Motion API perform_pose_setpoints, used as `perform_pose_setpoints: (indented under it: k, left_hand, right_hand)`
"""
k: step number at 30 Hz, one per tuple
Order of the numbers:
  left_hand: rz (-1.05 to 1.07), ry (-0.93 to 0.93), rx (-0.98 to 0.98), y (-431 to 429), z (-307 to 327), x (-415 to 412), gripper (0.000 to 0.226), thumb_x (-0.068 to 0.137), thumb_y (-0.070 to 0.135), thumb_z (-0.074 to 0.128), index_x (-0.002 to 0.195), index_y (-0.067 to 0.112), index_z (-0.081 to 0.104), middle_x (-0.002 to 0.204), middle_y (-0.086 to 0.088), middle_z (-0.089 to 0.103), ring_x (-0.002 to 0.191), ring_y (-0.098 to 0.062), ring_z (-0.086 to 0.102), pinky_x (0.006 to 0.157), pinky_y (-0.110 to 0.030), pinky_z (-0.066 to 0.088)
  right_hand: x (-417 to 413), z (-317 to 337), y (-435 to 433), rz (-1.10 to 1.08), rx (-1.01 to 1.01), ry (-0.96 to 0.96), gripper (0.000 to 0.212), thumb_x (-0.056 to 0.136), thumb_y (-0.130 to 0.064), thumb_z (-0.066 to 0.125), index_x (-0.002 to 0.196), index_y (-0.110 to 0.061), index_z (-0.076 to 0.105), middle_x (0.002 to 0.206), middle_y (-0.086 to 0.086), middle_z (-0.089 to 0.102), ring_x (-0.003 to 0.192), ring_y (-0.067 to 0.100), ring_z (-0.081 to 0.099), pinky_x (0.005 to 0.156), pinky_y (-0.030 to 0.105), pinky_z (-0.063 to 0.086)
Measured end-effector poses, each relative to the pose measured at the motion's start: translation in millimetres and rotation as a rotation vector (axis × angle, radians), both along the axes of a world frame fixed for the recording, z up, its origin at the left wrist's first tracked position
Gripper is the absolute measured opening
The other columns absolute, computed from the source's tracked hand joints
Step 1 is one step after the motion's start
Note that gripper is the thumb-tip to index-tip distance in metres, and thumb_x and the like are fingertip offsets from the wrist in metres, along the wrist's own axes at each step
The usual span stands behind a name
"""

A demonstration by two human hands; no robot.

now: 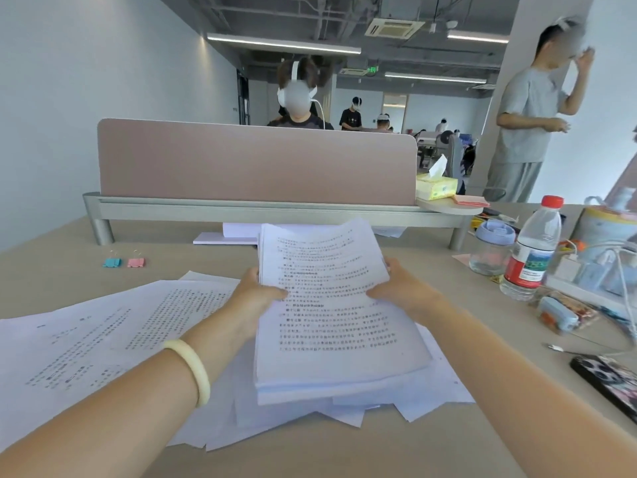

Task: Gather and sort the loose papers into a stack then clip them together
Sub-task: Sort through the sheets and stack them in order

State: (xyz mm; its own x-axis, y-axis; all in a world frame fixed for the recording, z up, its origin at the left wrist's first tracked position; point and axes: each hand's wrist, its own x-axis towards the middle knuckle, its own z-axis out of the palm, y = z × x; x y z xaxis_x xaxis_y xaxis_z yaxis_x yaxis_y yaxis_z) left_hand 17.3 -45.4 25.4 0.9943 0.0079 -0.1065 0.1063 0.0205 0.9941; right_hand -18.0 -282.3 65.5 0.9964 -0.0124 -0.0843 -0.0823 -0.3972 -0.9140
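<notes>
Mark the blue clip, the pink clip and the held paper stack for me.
blue clip (112, 262), head view, its body.
pink clip (135, 262), head view, its body.
paper stack (331, 305), head view, top sheet's middle.

A water bottle (532, 248) stands beside a lidded jar (491, 250), tissue box (436, 188) behind them.

A single wide-angle camera sits on the person's head, above the near edge of the worktop (69, 270), facing forward and tilted down. Both forearms run up from the bottom corners to the left hand (256, 293) and right hand (400, 288), which grip the stack of papers (331, 305) by its sides near mid-frame. The stack is close enough for lines of print to show, though not to be read. Farther off, the view reaches over the pink divider (255, 163) into the room behind. Straight edges bow toward the borders, and the bottle (534, 250) at the right leans.
</notes>
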Motion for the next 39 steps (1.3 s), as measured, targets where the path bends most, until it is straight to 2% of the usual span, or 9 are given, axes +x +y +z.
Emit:
perform_pose_setpoints:
  k: [4, 8, 15, 19, 24, 28, 33, 37, 39]
  left_hand:
    - [-0.087, -0.058, 0.247, -53, -8, 9, 0.056, 0.077, -0.005, 0.065, 0.127, 0.007, 0.044, 0.121, -0.010, 0.061, 0.107, -0.029, 0.060, 0.086, -0.036, 0.049]
    - [-0.243, 0.081, 0.653, -79, -30, 3, 0.060, 0.070, 0.025, 0.074, 0.124, 0.013, 0.049, 0.122, -0.005, 0.060, 0.118, -0.028, 0.055, 0.100, -0.037, 0.045]
    - [-0.216, 0.255, 0.181, -87, -24, 9, 0.023, 0.079, 0.010, 0.069, 0.101, 0.011, 0.062, 0.126, -0.013, 0.062, 0.118, -0.031, 0.056, 0.106, -0.044, 0.042]
    - [-0.175, 0.319, 0.117, -83, -27, 13, 0.053, 0.079, 0.014, 0.070, 0.128, 0.002, 0.052, 0.143, -0.015, 0.047, 0.131, -0.033, 0.044, 0.111, -0.041, 0.033]
    - [-0.258, 0.361, 0.155, -88, -28, 6, 0.066, 0.075, 0.014, 0.075, 0.134, 0.001, 0.048, 0.144, -0.014, 0.044, 0.131, -0.036, 0.045, 0.110, -0.045, 0.036]
    - [-0.167, 0.230, 0.277, -87, -36, 3, 0.055, 0.078, 0.003, 0.071, 0.129, -0.002, 0.052, 0.132, -0.015, 0.056, 0.122, -0.034, 0.052, 0.101, -0.035, 0.041]
    - [-0.105, -0.019, 0.175, -51, -13, -16, 0.042, 0.084, -0.007, 0.059, 0.125, 0.003, 0.053, 0.122, -0.015, 0.062, 0.113, -0.034, 0.060, 0.099, -0.046, 0.048]
    - [-0.079, -0.178, 0.068, 7, 24, -32, 0.041, 0.087, -0.008, 0.057, 0.126, 0.006, 0.053, 0.123, -0.013, 0.064, 0.113, -0.031, 0.061, 0.099, -0.044, 0.047]
    - [-0.014, -0.245, 0.048, 37, 42, -43, 0.034, 0.087, -0.007, 0.057, 0.118, 0.010, 0.056, 0.114, -0.009, 0.067, 0.103, -0.028, 0.065, 0.090, -0.039, 0.051]
  right_hand:
    - [-10, 0, -41, -0.032, -0.120, 0.018, 0.034, 0.085, 0.011, 0.053, 0.111, -0.011, 0.055, 0.119, 0.014, 0.063, 0.086, 0.021, 0.063, 0.068, 0.027, 0.055]
    - [-14, -40, -62, -0.128, -0.445, 0.253, 0.056, 0.084, -0.011, 0.068, 0.134, -0.001, 0.045, 0.138, 0.015, 0.049, 0.121, 0.028, 0.051, 0.088, 0.025, 0.041]
    - [-6, -34, -74, -0.229, -0.273, 0.328, 0.055, 0.084, -0.015, 0.069, 0.133, -0.006, 0.045, 0.121, 0.010, 0.051, 0.107, 0.026, 0.050, 0.085, 0.032, 0.041]
    - [-10, -34, -88, -0.276, -0.067, 0.412, 0.038, 0.083, -0.013, 0.071, 0.115, -0.007, 0.052, 0.096, 0.008, 0.055, 0.080, 0.022, 0.052, 0.074, 0.032, 0.042]
    - [-15, -39, -88, -0.247, -0.107, 0.395, 0.052, 0.083, -0.018, 0.072, 0.128, -0.006, 0.049, 0.107, 0.010, 0.056, 0.087, 0.023, 0.051, 0.071, 0.031, 0.041]
    - [-22, -40, -85, -0.231, -0.132, 0.361, 0.067, 0.083, -0.020, 0.072, 0.139, -0.010, 0.037, 0.117, 0.010, 0.050, 0.097, 0.024, 0.049, 0.069, 0.027, 0.043]
    - [-21, -37, -55, -0.180, -0.185, 0.147, 0.078, 0.080, -0.026, 0.075, 0.143, -0.008, 0.032, 0.138, 0.011, 0.046, 0.119, 0.026, 0.050, 0.082, 0.029, 0.044]
    - [-17, -18, -1, -0.039, 0.222, 0.028, 0.028, 0.083, -0.012, 0.072, 0.108, -0.018, 0.060, 0.107, 0.002, 0.067, 0.095, 0.019, 0.066, 0.085, 0.030, 0.053]
    - [-9, -7, 29, 0.022, 0.263, -0.025, 0.035, 0.084, -0.012, 0.070, 0.118, -0.010, 0.062, 0.114, 0.005, 0.070, 0.099, 0.023, 0.068, 0.090, 0.040, 0.054]
